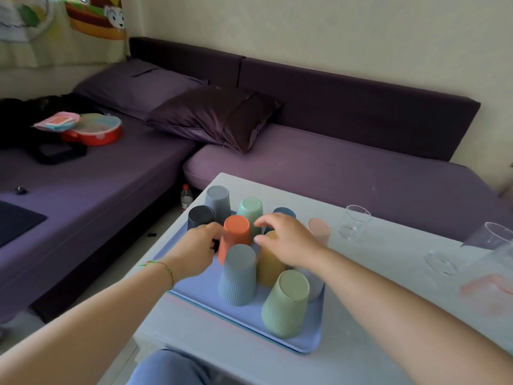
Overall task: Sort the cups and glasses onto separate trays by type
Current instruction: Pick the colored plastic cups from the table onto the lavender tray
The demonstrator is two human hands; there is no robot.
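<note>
Forearms reach over the blue tray of upturned cups on the desk. Left hand curls round the orange cup; right hand hovers, fingers relaxed. Clear glasses stand to the right, off the tray.

Bare forearms; thin green-pink woven bracelet on left wrist; blue trousers.

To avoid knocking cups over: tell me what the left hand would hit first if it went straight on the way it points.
The orange cup: the left hand points at its side, with the fingertips right beside it. Whether they touch it is unclear from this view.
</note>
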